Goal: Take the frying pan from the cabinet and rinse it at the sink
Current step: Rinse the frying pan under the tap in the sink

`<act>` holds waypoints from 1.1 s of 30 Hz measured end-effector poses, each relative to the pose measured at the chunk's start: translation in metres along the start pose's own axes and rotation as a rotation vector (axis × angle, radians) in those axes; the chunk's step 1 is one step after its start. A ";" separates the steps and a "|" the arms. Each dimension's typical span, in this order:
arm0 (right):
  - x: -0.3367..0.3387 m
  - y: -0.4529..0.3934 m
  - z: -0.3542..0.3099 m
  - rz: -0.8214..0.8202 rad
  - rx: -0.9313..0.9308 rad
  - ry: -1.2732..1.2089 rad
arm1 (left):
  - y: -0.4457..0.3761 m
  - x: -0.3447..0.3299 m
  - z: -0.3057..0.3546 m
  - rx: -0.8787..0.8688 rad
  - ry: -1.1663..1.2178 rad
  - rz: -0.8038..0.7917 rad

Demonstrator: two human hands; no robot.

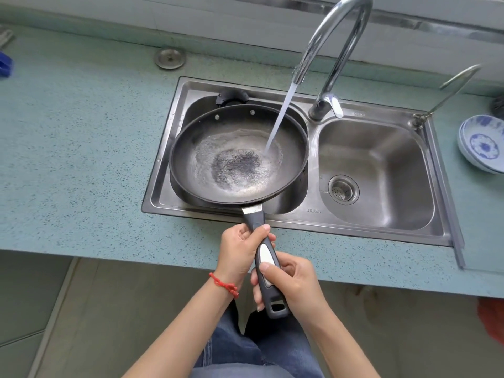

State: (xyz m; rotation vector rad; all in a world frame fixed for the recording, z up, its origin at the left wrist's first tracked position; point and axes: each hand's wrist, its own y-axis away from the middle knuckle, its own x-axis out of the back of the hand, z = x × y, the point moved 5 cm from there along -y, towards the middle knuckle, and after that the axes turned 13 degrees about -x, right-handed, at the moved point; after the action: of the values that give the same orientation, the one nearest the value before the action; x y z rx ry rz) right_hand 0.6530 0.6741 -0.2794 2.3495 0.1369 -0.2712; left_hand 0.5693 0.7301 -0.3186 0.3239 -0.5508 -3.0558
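Observation:
A dark frying pan [191, 148] hangs over the left basin of the steel double sink [376, 222]. Water streams from the tall chrome faucet [341, 31] into the pan's right side and pools over its worn middle. The pan's long black handle with a silver inlay [266, 253] reaches back over the counter edge. My left hand [240, 252], with a red cord on its wrist, grips the upper part of the handle. My right hand [289, 285] holds the lower part, thumb on the inlay.
The right basin has a strainer drain [343, 189]. Blue-and-white bowls [481, 144] are stacked on the teal counter [81, 159] at the right. A round metal cap [170, 58] sits behind the sink, and a thin second tap [447, 88] stands at the sink's right corner.

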 end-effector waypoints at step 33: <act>-0.005 -0.020 -0.004 0.054 -0.051 -0.074 | -0.017 0.012 -0.011 0.092 -0.104 -0.117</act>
State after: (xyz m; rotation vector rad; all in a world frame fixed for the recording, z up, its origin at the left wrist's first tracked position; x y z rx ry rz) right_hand 0.6448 0.6910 -0.2892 2.2856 0.0443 -0.3245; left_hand 0.5601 0.7419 -0.3366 0.2063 -0.7040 -3.1812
